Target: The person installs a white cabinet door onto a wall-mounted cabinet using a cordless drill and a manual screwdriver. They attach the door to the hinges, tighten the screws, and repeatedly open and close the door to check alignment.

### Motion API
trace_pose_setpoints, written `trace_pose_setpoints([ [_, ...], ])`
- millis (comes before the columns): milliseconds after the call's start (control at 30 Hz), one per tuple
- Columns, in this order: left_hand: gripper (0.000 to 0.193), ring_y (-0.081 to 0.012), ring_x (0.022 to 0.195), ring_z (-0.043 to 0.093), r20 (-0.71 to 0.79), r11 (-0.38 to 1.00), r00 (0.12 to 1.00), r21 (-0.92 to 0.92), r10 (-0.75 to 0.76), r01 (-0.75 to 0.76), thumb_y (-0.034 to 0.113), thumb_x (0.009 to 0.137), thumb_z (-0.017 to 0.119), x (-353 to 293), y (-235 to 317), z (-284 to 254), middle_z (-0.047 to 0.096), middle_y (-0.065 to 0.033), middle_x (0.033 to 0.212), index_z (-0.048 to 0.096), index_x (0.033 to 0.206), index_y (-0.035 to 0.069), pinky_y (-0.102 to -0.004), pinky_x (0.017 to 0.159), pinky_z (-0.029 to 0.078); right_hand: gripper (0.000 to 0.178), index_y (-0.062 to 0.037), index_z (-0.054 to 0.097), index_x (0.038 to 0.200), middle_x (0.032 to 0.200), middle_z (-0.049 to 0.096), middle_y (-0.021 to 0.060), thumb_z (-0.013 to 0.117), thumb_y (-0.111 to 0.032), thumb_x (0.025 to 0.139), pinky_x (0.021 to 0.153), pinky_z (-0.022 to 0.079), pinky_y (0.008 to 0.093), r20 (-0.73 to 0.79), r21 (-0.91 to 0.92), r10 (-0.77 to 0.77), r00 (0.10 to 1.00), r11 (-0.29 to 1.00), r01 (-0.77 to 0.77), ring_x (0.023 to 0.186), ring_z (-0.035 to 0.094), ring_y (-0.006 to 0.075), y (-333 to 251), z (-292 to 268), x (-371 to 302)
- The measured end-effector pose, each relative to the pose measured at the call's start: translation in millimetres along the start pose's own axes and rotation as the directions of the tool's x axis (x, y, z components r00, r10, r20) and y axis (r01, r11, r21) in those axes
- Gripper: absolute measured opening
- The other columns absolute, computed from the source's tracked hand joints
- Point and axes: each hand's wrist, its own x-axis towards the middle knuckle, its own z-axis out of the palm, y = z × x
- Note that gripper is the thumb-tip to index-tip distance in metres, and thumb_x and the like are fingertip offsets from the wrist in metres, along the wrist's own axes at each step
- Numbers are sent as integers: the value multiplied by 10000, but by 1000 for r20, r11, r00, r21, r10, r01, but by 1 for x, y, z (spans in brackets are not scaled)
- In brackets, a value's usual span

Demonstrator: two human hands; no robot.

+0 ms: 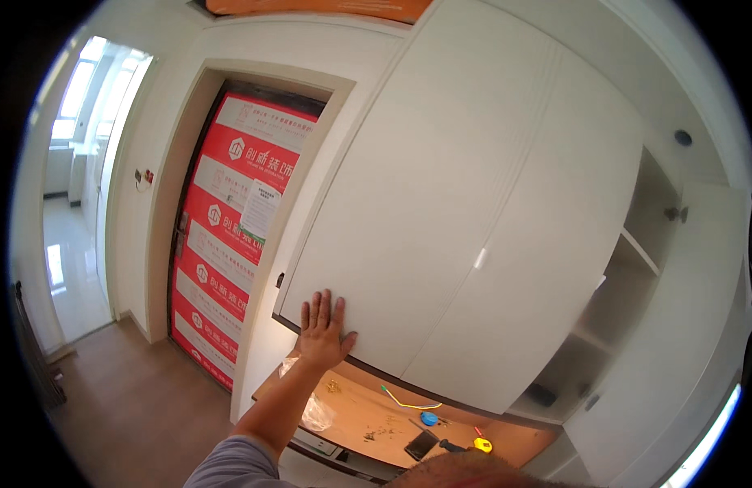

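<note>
With its fingers spread, my left hand (pixel 323 329) lies flat against the lower left corner of a closed white cabinet door (pixel 392 203). The hand holds nothing. Another closed white door (pixel 547 236) adjoins it on the right, and a small pale handle (pixel 480 259) shows near their seam. Farther right, a third cabinet door (pixel 677 350) hangs open beside bare shelves (pixel 638 250). A blurred skin-coloured shape is cut off at the lower edge; I cannot make out my right hand there.
Below the cabinet, a lit wooden counter (pixel 368 435) carries clear plastic wrap (pixel 317 413), bent wires (pixel 412 405), a blue round object (pixel 429 418), a dark flat object (pixel 422 443) and a yellow tape measure (pixel 483 445). A red-and-white wrapped door (pixel 229 228) stands left, beside a bright doorway (pixel 75 203).
</note>
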Motion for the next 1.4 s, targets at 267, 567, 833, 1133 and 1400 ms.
trace_pose_setpoints([
  [267, 912, -443, 1524, 188, -1, 967, 968, 42, -250, 250, 409, 884, 643, -47, -54, -11, 229, -291, 1625, 248, 1553, -70, -611, 1220, 88, 343, -72, 616, 1195, 660, 530, -12, 562, -380, 1053, 473, 393, 252, 86, -36, 16, 996, 999, -13, 525, 468, 79, -15, 32, 2],
  [567, 756, -375, 1475, 334, 255, 854, 823, 20, -508, 520, 404, 963, 577, -147, -93, -48, 320, -196, 1618, 301, 1568, 44, -531, 1208, 239, 271, -37, 597, 1123, 762, 592, 51, 529, -292, 1066, 525, 452, 284, 314, -279, 295, 902, 937, -210, 619, 572, 137, -22, 75, -29],
  [833, 543, -407, 1269, 555, 877, 501, -69, 334, -475, 798, 470, 1008, 516, -495, -118, -164, 584, -196, 1405, 624, 1340, 53, -471, 1076, 430, 276, -21, 582, 1186, 795, 591, 51, 617, -240, 1021, 566, 529, 316, 408, -481, 496, 767, 830, -281, 628, 585, 137, 41, 44, -63],
  [1133, 560, -415, 1186, 618, 747, 545, -155, 595, -647, 591, 479, 962, 574, -433, -108, -208, 669, -249, 1239, 681, 1225, -3, -484, 1022, 465, 265, -29, 589, 1173, 789, 575, 37, 631, -235, 1011, 551, 501, 300, 324, -269, 547, 772, 836, -479, 632, 573, 133, 82, -2, -94],
  [1400, 489, -367, 1275, 559, 742, 914, 655, -155, -143, 376, 230, 921, 668, -173, 19, -94, 594, -189, 1376, 578, 1360, 36, -423, 1075, 448, 256, -33, 596, 1170, 807, 592, 46, 635, -225, 1005, 536, 503, 297, 343, -168, 482, 806, 876, -453, 637, 581, 126, 104, -31, -113],
])
